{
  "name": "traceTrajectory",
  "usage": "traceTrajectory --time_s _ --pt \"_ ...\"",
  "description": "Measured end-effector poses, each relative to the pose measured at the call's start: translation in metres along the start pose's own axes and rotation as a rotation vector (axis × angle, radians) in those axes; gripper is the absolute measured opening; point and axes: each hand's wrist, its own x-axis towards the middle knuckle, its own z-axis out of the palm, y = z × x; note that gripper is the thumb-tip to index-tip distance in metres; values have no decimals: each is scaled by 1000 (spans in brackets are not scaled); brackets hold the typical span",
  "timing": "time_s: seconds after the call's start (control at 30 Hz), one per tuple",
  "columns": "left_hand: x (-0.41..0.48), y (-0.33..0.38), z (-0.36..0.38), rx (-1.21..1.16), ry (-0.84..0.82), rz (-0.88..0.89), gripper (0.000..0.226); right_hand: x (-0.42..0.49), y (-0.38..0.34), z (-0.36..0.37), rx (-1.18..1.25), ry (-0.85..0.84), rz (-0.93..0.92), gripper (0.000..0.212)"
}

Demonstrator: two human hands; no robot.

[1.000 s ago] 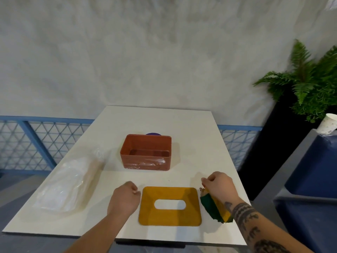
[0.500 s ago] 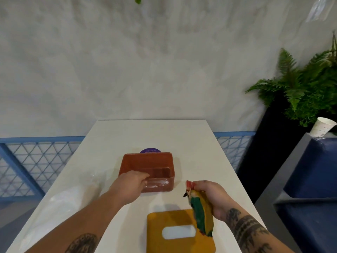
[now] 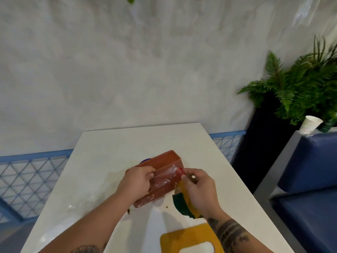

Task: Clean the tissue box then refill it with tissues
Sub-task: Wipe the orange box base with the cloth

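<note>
The left hand point(image 3: 135, 181) has tipped the box point(image 3: 164, 170) up over mid-table and grips it, while the right hand point(image 3: 198, 187) clutches the sponge point(image 3: 182, 201) beside it (lid point(image 3: 187, 240) set apart), so wiping looks ready to start.

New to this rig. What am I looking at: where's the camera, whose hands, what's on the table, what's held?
There is no robot here. These are a person's bare hands, filmed by one wide-angle camera worn on their head and looking down. The left hand grips the open reddish-brown tissue box, tilted over the white table. The right hand holds a yellow-and-green sponge beside the box. The yellow lid, with its slot, lies flat at the near edge.
</note>
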Motion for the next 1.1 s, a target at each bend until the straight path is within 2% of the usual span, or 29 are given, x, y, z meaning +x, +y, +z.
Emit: traceTrajectory --time_s 0.07,0.17,0.3,0.4,0.53,0.6,0.7,0.77,0.93,1.0,1.1 --pt "1 5 -2 -7 22 2 25 10 -8 12 -120 87 -122 16" --pt "0 13 -5 -41 35 -1 25 20 -16 29 -175 144 -241 17" --pt "-5 18 -9 -54 73 -32 25 19 -11 47 -275 56 -454 18" --pt "-11 22 -11 -56 83 -99 27 25 -1 34 -267 -10 -403 20" --pt "-17 40 -5 -99 120 -153 28 48 -5 16 -192 75 -314 20" --pt "-19 44 0 -109 137 -150 28 47 -10 17 -177 80 -384 18" --pt "-28 49 7 -110 178 -176 28 35 -5 18 -231 -13 -584 18" --pt "-32 54 10 -147 211 -206 28 40 0 9 -237 -25 -588 18" --pt "-32 65 8 -215 272 -216 29 67 -17 -6 -132 98 -434 20" --pt "-32 70 2 -224 285 -202 28 59 -26 3 -134 93 -512 19" --pt "-31 70 -8 -235 319 -215 28 51 -17 15 -200 -16 -662 21"
